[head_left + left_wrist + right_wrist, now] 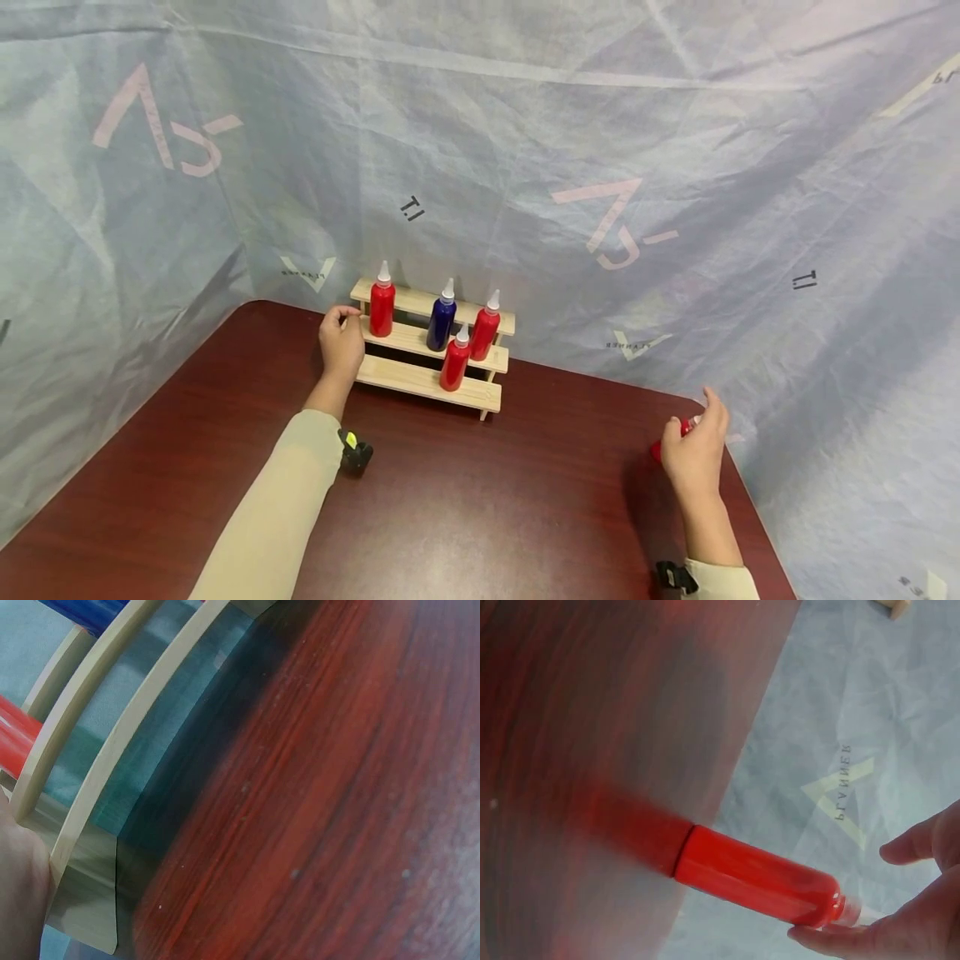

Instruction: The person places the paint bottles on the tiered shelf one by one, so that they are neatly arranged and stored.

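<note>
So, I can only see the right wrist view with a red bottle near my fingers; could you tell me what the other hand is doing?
Observer: The left hand rests against the left end of the wooden stepped rack at the back of the table.
Operator: Thanks. Is anything on that rack?
Observer: Yes, four bottles stand on it: three red ones, the nearest on the lowest step, and one blue bottle.
Operator: And where is my red bottle on the table?
Observer: The red bottle stands near the table's right edge, with the right hand touching its top.
</note>
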{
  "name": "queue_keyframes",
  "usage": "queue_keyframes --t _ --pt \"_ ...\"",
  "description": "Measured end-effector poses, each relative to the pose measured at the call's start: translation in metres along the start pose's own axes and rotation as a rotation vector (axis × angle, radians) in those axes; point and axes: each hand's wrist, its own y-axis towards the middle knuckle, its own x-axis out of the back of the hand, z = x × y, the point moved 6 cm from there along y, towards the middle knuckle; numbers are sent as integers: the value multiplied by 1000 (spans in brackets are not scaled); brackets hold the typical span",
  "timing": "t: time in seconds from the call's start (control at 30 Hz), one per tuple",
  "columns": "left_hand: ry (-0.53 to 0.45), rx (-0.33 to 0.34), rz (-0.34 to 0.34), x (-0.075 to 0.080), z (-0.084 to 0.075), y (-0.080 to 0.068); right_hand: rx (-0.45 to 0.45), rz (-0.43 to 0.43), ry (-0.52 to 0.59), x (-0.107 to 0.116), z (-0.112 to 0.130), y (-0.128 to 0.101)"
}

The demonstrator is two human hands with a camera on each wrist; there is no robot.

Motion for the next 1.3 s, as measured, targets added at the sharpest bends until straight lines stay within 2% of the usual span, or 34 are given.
queue_keyframes --t 0.27,0.43,0.63,0.83,1.0,1.2,1.3 --pt "-7 -7 -5 0 2 0 -315 120 134 -1 -34 3" --pt "-10 -10 -4 0 0 -1 -448 152 215 -8 -55 5" --pt "-7 -2 -5 0 -1 -2 -495 200 189 -15 -74 6" --pt "-4 3 -9 2 -1 -2 -493 305 167 -20 -78 5" --pt "-1 -2 -4 2 -2 -3 -540 365 188 -21 -80 2" --pt "-7 -17 -2 1 -4 -3 -597 391 325 -21 -71 -2" --pt "-11 -16 -2 1 -3 -2 -595 426 422 -23 -62 -3"
